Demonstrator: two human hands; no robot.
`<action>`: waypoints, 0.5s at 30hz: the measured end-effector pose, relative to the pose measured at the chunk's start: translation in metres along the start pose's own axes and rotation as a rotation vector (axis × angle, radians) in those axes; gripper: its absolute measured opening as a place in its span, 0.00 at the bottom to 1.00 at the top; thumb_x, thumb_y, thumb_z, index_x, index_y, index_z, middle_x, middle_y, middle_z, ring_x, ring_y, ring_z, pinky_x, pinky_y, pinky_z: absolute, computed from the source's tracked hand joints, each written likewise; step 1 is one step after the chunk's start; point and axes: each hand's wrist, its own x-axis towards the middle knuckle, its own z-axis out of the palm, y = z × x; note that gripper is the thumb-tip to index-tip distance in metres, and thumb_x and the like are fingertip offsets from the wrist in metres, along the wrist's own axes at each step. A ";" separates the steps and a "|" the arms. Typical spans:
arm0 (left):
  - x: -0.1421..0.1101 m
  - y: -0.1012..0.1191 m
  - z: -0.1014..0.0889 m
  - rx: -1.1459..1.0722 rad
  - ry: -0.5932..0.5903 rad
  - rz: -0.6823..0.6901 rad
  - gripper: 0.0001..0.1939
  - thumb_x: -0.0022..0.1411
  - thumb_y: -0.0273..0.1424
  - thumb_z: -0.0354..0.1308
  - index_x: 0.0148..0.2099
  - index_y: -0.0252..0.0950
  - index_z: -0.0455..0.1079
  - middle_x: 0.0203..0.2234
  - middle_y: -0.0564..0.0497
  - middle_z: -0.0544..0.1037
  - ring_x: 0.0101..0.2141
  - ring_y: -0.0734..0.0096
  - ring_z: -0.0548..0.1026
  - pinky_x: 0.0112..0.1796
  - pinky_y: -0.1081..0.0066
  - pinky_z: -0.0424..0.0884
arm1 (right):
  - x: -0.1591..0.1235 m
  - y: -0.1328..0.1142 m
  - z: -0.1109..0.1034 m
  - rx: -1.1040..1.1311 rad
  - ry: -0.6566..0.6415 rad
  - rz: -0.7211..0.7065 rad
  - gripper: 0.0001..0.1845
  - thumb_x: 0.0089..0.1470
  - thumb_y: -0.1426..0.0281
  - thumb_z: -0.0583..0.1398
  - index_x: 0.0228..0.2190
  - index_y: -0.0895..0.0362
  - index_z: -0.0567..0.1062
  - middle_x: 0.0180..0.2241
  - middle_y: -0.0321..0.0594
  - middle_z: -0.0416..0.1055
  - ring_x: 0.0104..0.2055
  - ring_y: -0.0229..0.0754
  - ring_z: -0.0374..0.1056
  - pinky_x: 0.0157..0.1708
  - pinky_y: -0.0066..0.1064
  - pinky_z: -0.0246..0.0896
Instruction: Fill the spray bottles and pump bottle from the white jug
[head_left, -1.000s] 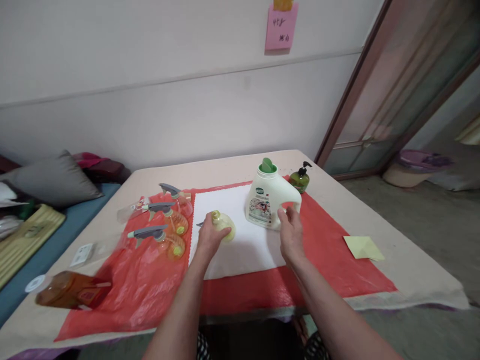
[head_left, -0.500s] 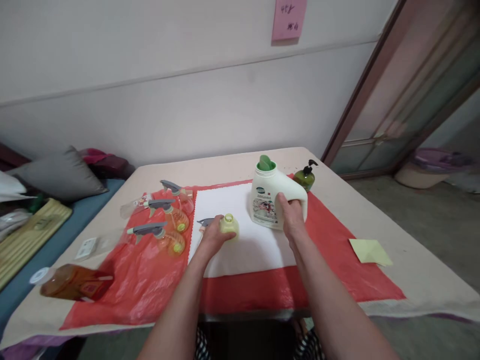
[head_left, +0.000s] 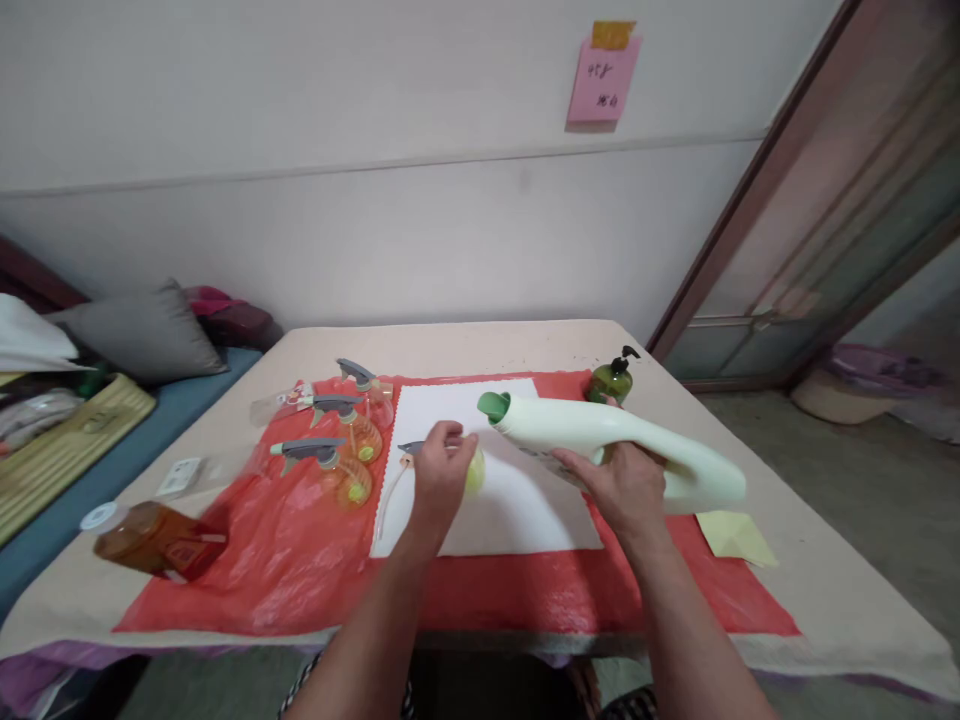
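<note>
Right hand [head_left: 630, 485] grips tipped jug [head_left: 581, 424], mouth toward nine o'clock; left hand [head_left: 444, 470] at yellow bottle [head_left: 475, 474], can't tell its grip.

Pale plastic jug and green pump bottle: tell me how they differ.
Pose: the pale plastic jug is tipped over in the right hand, its mouth toward the picture's left, while the green pump bottle stands upright. Size: the jug looks much larger than the pump bottle. Top: the jug has a green spout, the pump bottle a black pump head. Both show some green.
</note>
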 end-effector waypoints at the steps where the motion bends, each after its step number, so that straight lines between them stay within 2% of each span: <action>1: -0.007 0.006 0.006 -0.083 -0.058 -0.032 0.12 0.60 0.38 0.62 0.42 0.37 0.71 0.37 0.45 0.79 0.42 0.60 0.78 0.47 0.63 0.72 | -0.004 0.002 -0.002 -0.040 0.017 -0.044 0.59 0.41 0.24 0.51 0.49 0.63 0.78 0.39 0.57 0.78 0.48 0.65 0.72 0.56 0.56 0.60; 3: -0.021 0.015 0.021 -0.262 -0.196 -0.153 0.16 0.58 0.41 0.64 0.44 0.37 0.71 0.39 0.44 0.79 0.43 0.59 0.78 0.46 0.64 0.73 | -0.011 0.005 -0.006 -0.119 0.055 -0.145 0.57 0.44 0.27 0.53 0.50 0.65 0.78 0.34 0.56 0.78 0.42 0.63 0.74 0.52 0.53 0.64; 4: -0.027 0.018 0.028 -0.346 -0.274 -0.214 0.19 0.59 0.44 0.64 0.46 0.38 0.71 0.43 0.42 0.79 0.45 0.58 0.77 0.45 0.64 0.73 | -0.014 0.005 -0.008 -0.158 0.073 -0.211 0.54 0.46 0.29 0.55 0.51 0.66 0.78 0.33 0.56 0.78 0.40 0.62 0.74 0.52 0.53 0.64; 6: -0.036 0.023 0.039 -0.513 -0.345 -0.332 0.26 0.59 0.49 0.63 0.52 0.39 0.68 0.50 0.40 0.76 0.49 0.56 0.77 0.44 0.64 0.75 | -0.020 0.005 -0.012 -0.221 0.098 -0.361 0.48 0.52 0.35 0.58 0.53 0.65 0.76 0.37 0.55 0.79 0.41 0.60 0.74 0.58 0.56 0.59; 8: -0.039 0.026 0.046 -0.642 -0.335 -0.387 0.31 0.58 0.52 0.63 0.56 0.40 0.65 0.55 0.40 0.73 0.51 0.55 0.76 0.44 0.64 0.75 | -0.023 0.003 -0.016 -0.264 0.111 -0.482 0.42 0.56 0.42 0.60 0.56 0.65 0.74 0.44 0.56 0.79 0.45 0.59 0.74 0.64 0.58 0.51; 10: -0.038 0.028 0.050 -0.713 -0.296 -0.404 0.33 0.56 0.52 0.65 0.58 0.42 0.63 0.55 0.40 0.72 0.50 0.55 0.76 0.43 0.65 0.75 | -0.024 0.000 -0.019 -0.298 0.106 -0.548 0.39 0.57 0.46 0.62 0.56 0.64 0.72 0.47 0.55 0.78 0.47 0.57 0.74 0.66 0.59 0.47; 15: -0.030 0.025 0.053 -0.822 -0.291 -0.556 0.29 0.60 0.51 0.62 0.56 0.41 0.65 0.53 0.42 0.73 0.45 0.59 0.77 0.40 0.64 0.76 | -0.021 -0.006 -0.026 -0.310 0.118 -0.665 0.34 0.58 0.53 0.64 0.58 0.61 0.70 0.53 0.54 0.75 0.50 0.55 0.73 0.66 0.60 0.45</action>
